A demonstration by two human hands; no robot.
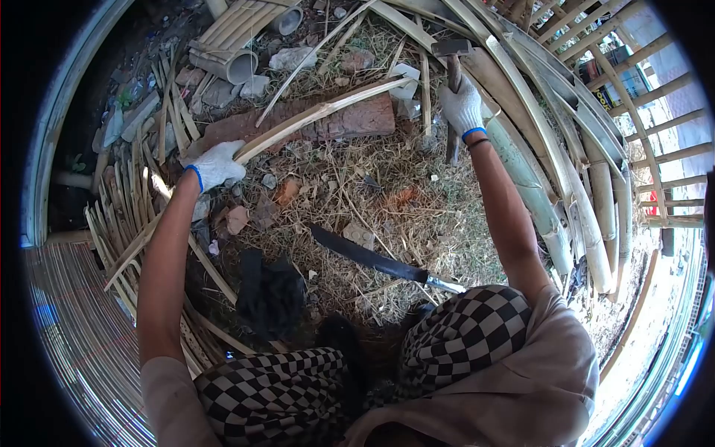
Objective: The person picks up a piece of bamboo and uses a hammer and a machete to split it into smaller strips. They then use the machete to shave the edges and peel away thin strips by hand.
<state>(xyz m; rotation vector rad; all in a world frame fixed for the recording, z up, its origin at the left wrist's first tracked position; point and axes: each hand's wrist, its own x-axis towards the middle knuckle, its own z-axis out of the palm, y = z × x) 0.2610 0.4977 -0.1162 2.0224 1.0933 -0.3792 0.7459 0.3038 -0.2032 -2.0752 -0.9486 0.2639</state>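
My left hand [217, 165], in a white glove with a blue cuff, is closed round the near end of a split bamboo strip [322, 111]. The strip slants up to the right, its far part over a thick reddish-brown log [361, 119] lying on the ground. In my right hand [462, 106], gloved the same way, is a hammer [451, 49], gripped by its handle with the metal head up. The hammer is to the right of the strip's far end, apart from it. A dark-bladed machete [365, 255] lies on the ground before my knees.
Bamboo poles [521, 167] and long split pieces curve along the right. Many thin strips [123, 216] are heaped at the left. A cut bamboo tube [240, 67] and stones [292, 58] lie at the back. Dark cloth [272, 290] lies near my feet, and a bamboo lattice [670, 153] stands at right.
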